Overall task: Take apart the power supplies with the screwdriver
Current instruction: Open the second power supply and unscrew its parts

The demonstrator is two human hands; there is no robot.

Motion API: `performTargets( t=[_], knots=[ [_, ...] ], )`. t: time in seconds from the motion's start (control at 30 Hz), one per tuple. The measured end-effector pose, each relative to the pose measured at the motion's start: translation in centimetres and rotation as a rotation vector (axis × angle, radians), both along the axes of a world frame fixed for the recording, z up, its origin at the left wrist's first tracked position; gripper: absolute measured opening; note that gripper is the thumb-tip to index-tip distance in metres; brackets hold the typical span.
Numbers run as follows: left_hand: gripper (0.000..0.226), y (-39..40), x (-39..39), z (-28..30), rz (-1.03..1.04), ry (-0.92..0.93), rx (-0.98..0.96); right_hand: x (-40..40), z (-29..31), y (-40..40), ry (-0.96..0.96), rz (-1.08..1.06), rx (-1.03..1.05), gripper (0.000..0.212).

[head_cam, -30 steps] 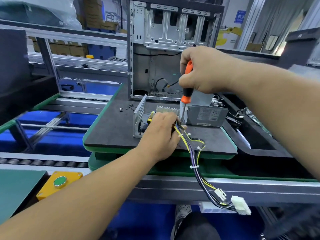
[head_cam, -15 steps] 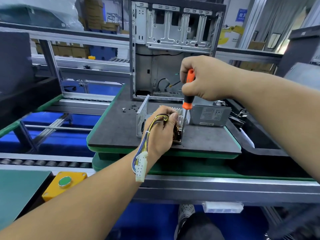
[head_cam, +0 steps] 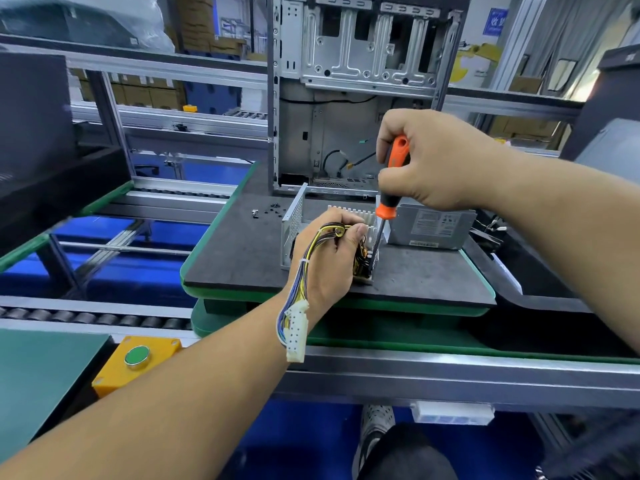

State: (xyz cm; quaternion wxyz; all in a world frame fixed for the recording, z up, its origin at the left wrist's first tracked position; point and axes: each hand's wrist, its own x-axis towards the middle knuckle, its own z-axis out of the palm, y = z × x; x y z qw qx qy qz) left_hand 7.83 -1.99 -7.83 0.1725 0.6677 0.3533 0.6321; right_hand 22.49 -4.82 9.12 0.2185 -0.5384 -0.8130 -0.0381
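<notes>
Factory conveyor line, dark foam pad (head_cam: 242, 258) on green pallet at frame centre. Opened power supply (head_cam: 294, 220) on the pad, mesh side wall at its left, finned heatsink (head_cam: 353, 213) showing behind the left hand. Left hand (head_cam: 329, 261) directly over the opened unit, fingers curled round the cable bundle (head_cam: 311, 247); wires draped back over the wrist, white connector (head_cam: 296, 327) hanging at lower centre. Right hand (head_cam: 433, 161) above and right of the unit, clenched on the orange-and-black screwdriver (head_cam: 391, 181); shaft angled down into the unit just right of the left thumb, tip hidden. Second grey power supply (head_cam: 429, 226) just behind-right, under the right hand. Loose screws (head_cam: 266, 209) left of the mesh wall. Empty PC chassis (head_cam: 356, 98) upright at upper centre. Yellow box with green button (head_cam: 136, 356) at lower left.
</notes>
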Motion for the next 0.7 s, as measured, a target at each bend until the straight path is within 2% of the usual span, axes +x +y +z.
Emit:
performTargets(
  t=[0.07, 0.13, 0.23, 0.3, 0.4, 0.47, 0.53, 0.57, 0.6, 0.67, 0.7],
  knots=[
    [0.006, 0.0, 0.0, -0.1, 0.002, 0.001, -0.003, -0.3, 0.2, 0.0, -0.055, -0.023, 0.004, 0.018],
    [0.008, 0.1, 0.0, -0.2, -0.005, 0.005, -0.01, -0.9, 0.6, 0.1, -0.21, -0.085, 0.034, 0.02],
    [0.011, 0.0, 0.1, -0.3, -0.009, 0.019, -0.027, -2.0, 1.7, 0.6, -0.431, -0.226, 0.058, 0.048],
    [0.012, -0.1, 0.2, -0.1, -0.013, 0.026, -0.038, -2.5, 2.3, 0.8, -0.472, -0.209, 0.001, 0.044],
    [0.01, -0.4, -0.1, 0.5, -0.062, 0.051, -0.097, -2.2, 3.6, 0.6, -0.325, 0.046, -0.235, 0.01],
    [0.007, -0.6, -0.5, 1.3, -0.126, 0.107, -0.156, -1.5, 4.4, 0.1, -0.213, 0.12, -0.373, 0.029],
    [0.009, -1.1, -0.5, 2.2, -0.203, 0.152, -0.24, -1.0, 4.6, 0.0, -0.127, 0.096, -0.429, 0.029],
    [0.011, -1.2, -0.5, 2.4, -0.267, 0.106, -0.306, -1.1, 4.2, 0.1, -0.11, 0.064, -0.432, 0.018],
    [0.011, -1.5, -0.5, 2.9, -0.368, -0.016, -0.418, -1.0, 3.9, 0.5, -0.156, 0.002, -0.383, 0.011],
    [0.013, -1.7, -0.5, 3.5, -0.575, -0.273, -0.642, -1.5, 3.4, 0.8, -0.418, -0.114, -0.168, 0.036],
    [0.014, -1.7, -0.5, 3.5, -0.598, -0.297, -0.66, -1.8, 3.3, 0.8, -0.464, -0.119, -0.107, 0.034]
  ],
)
